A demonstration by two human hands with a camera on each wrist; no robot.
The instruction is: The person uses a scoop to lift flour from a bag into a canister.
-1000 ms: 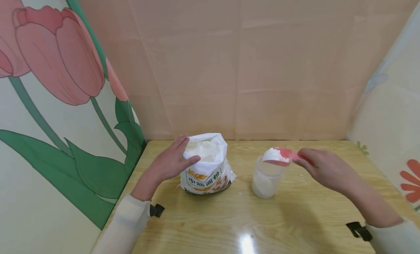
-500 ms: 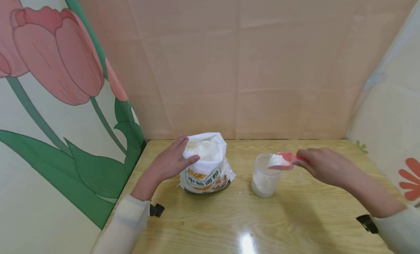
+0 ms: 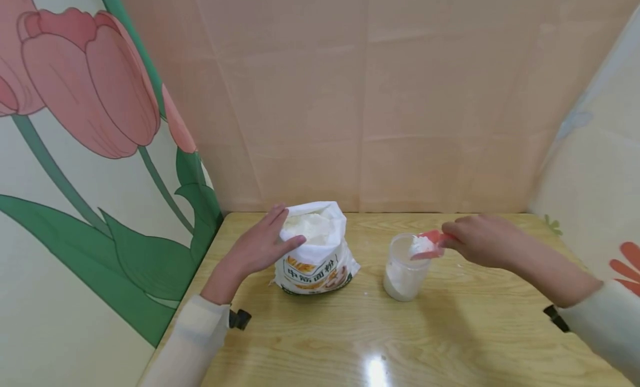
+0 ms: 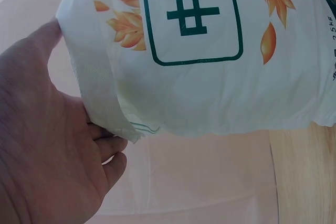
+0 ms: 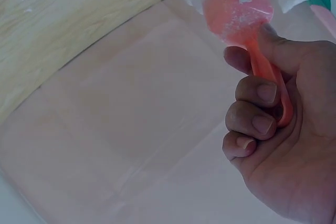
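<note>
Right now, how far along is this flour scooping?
Done: flour sits in the clear jar. In hand: the right hand holds a loaded pink scoop at the jar's mouth; the left hand touches the bag. Left: likely emptying that scoop; the bag holds more.

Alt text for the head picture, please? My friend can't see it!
A person's right hand holds a pink scoop of white powder at the rim of a clear jar. The left hand touches an open flour bag on a table.

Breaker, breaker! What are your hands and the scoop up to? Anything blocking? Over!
Left hand touching white printed flour bag. Right hand gripping pinkish-red plastic scoop, white powder aboard, at rim of translucent cylindrical container. No obstruction visible.
</note>
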